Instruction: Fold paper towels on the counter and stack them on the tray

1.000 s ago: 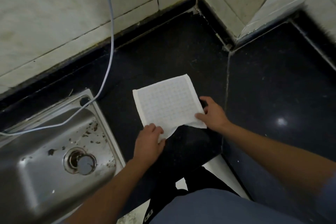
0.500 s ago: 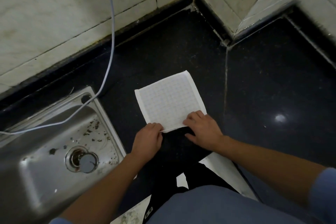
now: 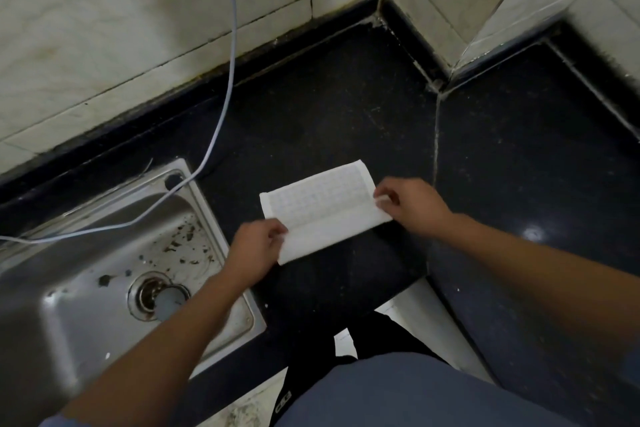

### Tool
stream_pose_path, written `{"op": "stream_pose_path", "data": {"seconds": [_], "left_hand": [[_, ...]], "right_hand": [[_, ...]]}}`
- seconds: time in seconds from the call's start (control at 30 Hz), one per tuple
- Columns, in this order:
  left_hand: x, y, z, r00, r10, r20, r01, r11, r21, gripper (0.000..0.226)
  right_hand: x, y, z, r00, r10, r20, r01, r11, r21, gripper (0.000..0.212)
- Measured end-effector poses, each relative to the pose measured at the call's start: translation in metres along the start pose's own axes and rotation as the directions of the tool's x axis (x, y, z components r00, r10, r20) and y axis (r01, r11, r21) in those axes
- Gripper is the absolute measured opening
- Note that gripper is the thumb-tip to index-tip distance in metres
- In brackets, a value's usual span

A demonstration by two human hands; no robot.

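A white paper towel (image 3: 322, 204) lies on the dark counter (image 3: 346, 107), just right of the steel sink (image 3: 79, 315) and towards the near edge of the worktop. It looks like a rectangle turned at a slant, its left end nearer than its right. The far part shows a faint embossed grid of little squares. A crease runs along its length, and the near strip below that is plainer and brighter white.

The left hand (image 3: 256, 246) pinches the towel's left edge at the crease, fingers curled round it. The right hand (image 3: 412, 208) pinches the right edge between thumb and fingertips.

A pale cable (image 3: 231, 80) hangs down the tiled wall (image 3: 104, 28) into the sink.
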State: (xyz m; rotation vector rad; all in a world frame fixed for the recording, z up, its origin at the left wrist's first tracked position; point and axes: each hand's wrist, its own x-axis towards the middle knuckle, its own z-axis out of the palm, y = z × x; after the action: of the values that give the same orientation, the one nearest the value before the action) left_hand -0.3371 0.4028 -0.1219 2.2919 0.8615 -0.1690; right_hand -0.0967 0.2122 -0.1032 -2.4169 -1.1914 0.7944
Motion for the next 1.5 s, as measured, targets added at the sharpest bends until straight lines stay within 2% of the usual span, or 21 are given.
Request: {"op": "stream_pose_path", "data": {"seconds": [0.1,0.23,0.37,0.47,0.53,0.6,0.67,0.77,0.83,0.93,1.03,1.13,1.23,1.37,1.5], "left_hand": [[0.034,0.002,-0.020,0.991,-0.096,-0.089,0.095,0.995,-0.012,0.010],[0.067,-0.007,-0.025,0.979,-0.181,-0.097,0.182,0.983,0.005,0.008],[0.085,-0.015,-0.014,0.966,-0.242,-0.087,0.246,0.969,0.037,0.008],[0.088,-0.014,-0.007,0.952,-0.286,-0.108,0.297,0.949,0.106,0.010],[0.081,-0.011,-0.007,0.952,-0.261,-0.161,0.287,0.943,0.169,0.023],[0.069,-0.005,-0.004,0.962,-0.152,-0.226,0.200,0.958,0.204,0.024],[0.053,0.006,0.006,0.974,-0.039,-0.224,0.085,0.976,0.200,0.016],[0.029,0.015,0.030,0.996,0.034,-0.082,-0.015,0.974,0.224,0.009],[0.020,0.008,0.039,0.999,-0.008,-0.045,0.017,0.979,0.203,0.013],[0.017,-0.008,0.042,0.996,-0.031,-0.079,0.045,0.984,0.175,0.015],[0.014,-0.017,0.044,0.996,0.018,-0.091,0.002,0.977,0.212,0.012],[0.009,-0.026,0.040,0.984,0.115,-0.140,-0.067,0.950,0.306,0.010],[0.014,-0.035,0.032,0.976,0.189,-0.109,-0.127,0.897,0.423,0.031],[0.021,-0.043,0.026,0.989,0.146,-0.015,-0.124,0.887,0.445,0.048],[0.022,-0.040,0.023,0.993,0.119,0.011,-0.113,0.903,0.415,0.051]], "right_hand": [[0.042,-0.010,-0.002,0.997,0.073,-0.038,-0.072,0.997,0.019,0.018],[0.080,-0.012,0.012,0.991,0.132,-0.038,-0.133,0.991,-0.015,0.016],[0.099,-0.009,0.026,0.984,0.171,-0.041,-0.175,0.977,-0.125,0.018],[0.095,-0.006,0.030,0.985,0.143,-0.095,-0.160,0.967,-0.201,0.024],[0.085,-0.010,0.030,0.983,0.079,-0.168,-0.121,0.959,-0.257,0.028],[0.071,-0.020,0.035,0.978,-0.028,-0.207,-0.021,0.973,-0.231,0.027],[0.053,-0.034,0.053,0.982,-0.149,-0.119,0.127,0.976,-0.175,0.021],[0.033,-0.045,0.087,0.964,-0.262,0.037,0.264,0.953,-0.148,0.017],[0.029,-0.035,0.092,0.976,-0.214,0.031,0.216,0.970,-0.115,0.017],[0.025,-0.003,0.077,0.988,-0.142,-0.053,0.135,0.985,-0.111,0.012],[0.016,0.027,0.058,0.991,-0.105,-0.080,0.093,0.986,-0.141,0.009],[0.018,0.028,0.044,0.998,-0.037,-0.055,0.027,0.985,-0.171,0.014],[0.037,0.007,0.035,0.993,0.087,-0.084,-0.098,0.986,-0.135,0.029],[0.062,-0.017,0.032,0.928,0.368,-0.065,-0.372,0.925,-0.079,0.045],[0.072,-0.022,0.026,0.836,0.547,0.033,-0.548,0.834,0.058,0.032]]}}
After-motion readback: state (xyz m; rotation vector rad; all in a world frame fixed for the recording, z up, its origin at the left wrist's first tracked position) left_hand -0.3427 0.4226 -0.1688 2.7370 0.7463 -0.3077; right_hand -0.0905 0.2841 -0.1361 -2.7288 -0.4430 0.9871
